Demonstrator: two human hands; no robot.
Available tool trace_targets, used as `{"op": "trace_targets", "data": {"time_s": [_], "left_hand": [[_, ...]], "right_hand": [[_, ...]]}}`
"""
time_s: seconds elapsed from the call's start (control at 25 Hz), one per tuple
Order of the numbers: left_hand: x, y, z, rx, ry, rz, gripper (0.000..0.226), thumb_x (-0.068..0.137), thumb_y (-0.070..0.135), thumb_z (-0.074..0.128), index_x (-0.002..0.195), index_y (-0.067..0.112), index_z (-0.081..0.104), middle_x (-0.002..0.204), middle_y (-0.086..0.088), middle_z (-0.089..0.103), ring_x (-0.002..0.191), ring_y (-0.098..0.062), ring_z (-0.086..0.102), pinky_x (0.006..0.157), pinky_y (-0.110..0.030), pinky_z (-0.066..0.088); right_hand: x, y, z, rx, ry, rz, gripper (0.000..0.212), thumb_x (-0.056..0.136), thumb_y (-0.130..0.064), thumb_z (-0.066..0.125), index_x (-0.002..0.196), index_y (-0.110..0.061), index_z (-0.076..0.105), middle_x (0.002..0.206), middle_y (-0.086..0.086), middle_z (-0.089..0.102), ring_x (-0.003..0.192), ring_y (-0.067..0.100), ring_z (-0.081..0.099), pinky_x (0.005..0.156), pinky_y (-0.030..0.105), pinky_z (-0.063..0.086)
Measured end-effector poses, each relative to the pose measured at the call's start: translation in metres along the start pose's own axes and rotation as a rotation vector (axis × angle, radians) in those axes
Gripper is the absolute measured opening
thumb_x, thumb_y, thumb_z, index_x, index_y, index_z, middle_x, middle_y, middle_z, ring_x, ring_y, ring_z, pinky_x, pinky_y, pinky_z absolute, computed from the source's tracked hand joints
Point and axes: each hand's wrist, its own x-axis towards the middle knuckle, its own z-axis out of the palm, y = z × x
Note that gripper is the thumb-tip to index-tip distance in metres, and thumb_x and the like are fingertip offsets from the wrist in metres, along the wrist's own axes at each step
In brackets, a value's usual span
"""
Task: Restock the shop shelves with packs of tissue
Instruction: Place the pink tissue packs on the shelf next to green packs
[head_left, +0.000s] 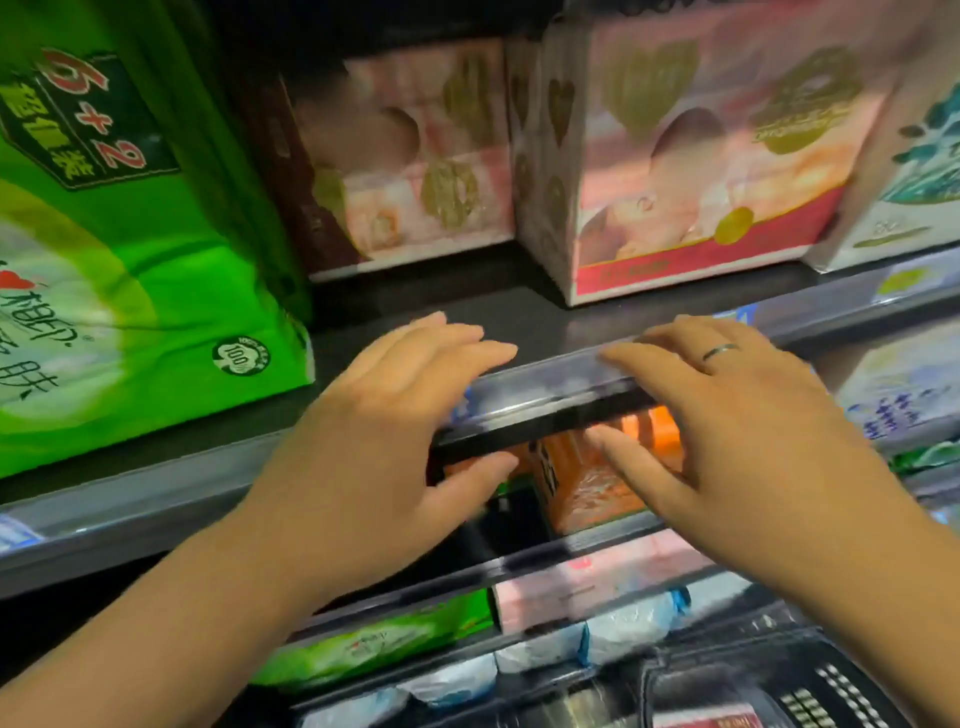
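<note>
My left hand (405, 415) and my right hand (727, 415) are held side by side in front of the shelf's front rail (545, 384), fingers spread and nearly straight, holding nothing. A ring sits on one right finger. On the shelf behind them stand a big green tissue pack (130, 234) at the left, two pink tissue packs (405, 156) (701, 156) in the middle and a white and teal pack (924, 171) at the right. Bare dark shelf lies between the hands and the pink packs. An orange pack (587, 478) shows on the shelf below, between my thumbs.
Lower shelves hold a flat green pack (384, 644), a pink pack (597, 582) and several white and blue packs (623, 629). A white pack with blue print (898, 395) lies at the right. A dark basket (779, 691) is at the bottom right.
</note>
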Motion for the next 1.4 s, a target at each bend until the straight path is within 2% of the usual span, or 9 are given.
{"op": "trace_targets", "data": {"time_s": [0.12,0.2,0.36,0.56,0.76,0.88,1.08,1.32,1.4], "left_hand": [[-0.001,0.031,0.050,-0.152,-0.148,0.040,0.046,0.086,0.076,0.022,0.126,0.062,0.037,0.136,0.032,0.037,0.135,0.005,0.026,0.116,-0.032,0.025],[-0.007,0.057,0.087,-0.183,-0.200,0.061,0.049,0.092,0.070,0.010,0.126,0.057,0.042,0.135,0.027,0.040,0.131,0.004,0.028,0.117,-0.026,0.021],[-0.020,0.106,0.164,-0.225,-0.385,0.138,0.059,0.085,0.057,0.052,0.138,0.037,0.033,0.143,0.008,0.041,0.134,-0.012,0.029,0.112,-0.021,0.015],[-0.037,0.149,0.292,-0.309,-0.573,0.076,0.062,0.078,0.048,0.056,0.133,0.021,0.048,0.135,-0.006,0.052,0.126,-0.026,0.046,0.107,-0.040,0.040],[-0.073,0.186,0.425,-0.317,-0.795,0.012,0.069,0.081,0.041,0.066,0.140,0.013,0.043,0.142,-0.010,0.043,0.131,-0.029,0.039,0.112,-0.031,0.022],[-0.099,0.200,0.506,-0.338,-0.958,-0.149,0.074,0.079,0.035,0.072,0.142,0.012,0.040,0.143,-0.011,0.040,0.133,-0.029,0.035,0.110,-0.029,0.021],[-0.161,0.211,0.666,-0.419,-1.087,-0.530,0.078,0.079,0.032,0.075,0.144,0.018,0.035,0.139,-0.014,0.040,0.127,-0.031,0.042,0.103,-0.037,0.038],[-0.231,0.210,0.851,-0.607,-1.064,-1.027,0.077,0.078,0.024,0.078,0.140,0.016,0.033,0.127,0.005,0.052,0.110,-0.012,0.053,0.098,-0.025,0.042],[-0.253,0.206,0.902,-0.543,-0.972,-1.195,0.078,0.075,0.028,0.079,0.139,0.019,0.035,0.129,0.003,0.052,0.113,-0.016,0.054,0.093,-0.023,0.043]], "right_hand": [[-0.063,0.026,0.011,-0.007,-0.062,0.084,0.052,0.082,-0.052,0.047,0.121,-0.021,0.062,0.112,0.007,0.063,0.106,0.034,0.056,0.082,0.050,0.051],[-0.099,0.046,0.026,-0.034,-0.145,0.153,0.054,0.083,-0.054,0.046,0.122,-0.021,0.062,0.113,0.008,0.063,0.107,0.034,0.056,0.081,0.050,0.053],[-0.168,0.099,0.073,-0.053,-0.306,0.311,0.057,0.080,-0.055,0.047,0.123,-0.020,0.061,0.114,0.011,0.063,0.104,0.036,0.058,0.078,0.047,0.054],[-0.258,0.169,0.144,0.004,-0.479,0.525,0.056,0.076,-0.047,0.063,0.123,-0.017,0.061,0.117,0.013,0.060,0.102,0.039,0.059,0.074,0.049,0.054],[-0.345,0.229,0.231,0.103,-0.710,0.720,0.063,0.075,-0.040,0.073,0.130,-0.015,0.056,0.124,0.018,0.054,0.102,0.044,0.056,0.076,0.049,0.054],[-0.383,0.259,0.291,0.169,-0.869,0.849,0.069,0.083,-0.044,0.066,0.142,-0.021,0.041,0.140,0.014,0.041,0.120,0.039,0.044,0.092,0.044,0.047],[-0.440,0.318,0.434,0.288,-0.976,0.966,0.079,0.079,-0.047,0.070,0.144,-0.021,0.033,0.133,0.017,0.042,0.120,0.041,0.043,0.094,0.047,0.044],[-0.501,0.388,0.611,0.427,-1.027,1.091,0.082,0.078,-0.042,0.074,0.144,-0.018,0.033,0.138,0.021,0.042,0.121,0.040,0.048,0.098,0.045,0.044],[-0.515,0.405,0.659,0.483,-1.036,1.158,0.078,0.079,-0.036,0.076,0.143,-0.018,0.035,0.136,0.017,0.047,0.118,0.036,0.051,0.095,0.041,0.045]]}}
